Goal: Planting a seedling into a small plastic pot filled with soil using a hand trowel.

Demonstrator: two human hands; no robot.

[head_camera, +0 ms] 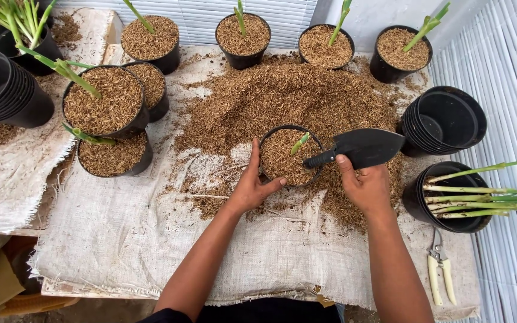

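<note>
A small black pot [290, 154] filled with brown husk stands in the middle of a woven sack cloth [121, 233], with a short green cutting [299, 143] stuck in it. My left hand [252, 185] cups the pot's left rim. My right hand [363, 185] sits at the pot's right side and grips the handle of a black hand trowel [363, 148], whose blade points right over a heap of loose husk [288, 98].
Several filled pots with cuttings line the back [243, 36] and left [104, 101]. Stacks of empty black pots stand at left [4, 90] and right [444, 119]. A pot of green stalks [450, 197] and pruning shears [439, 272] lie at right.
</note>
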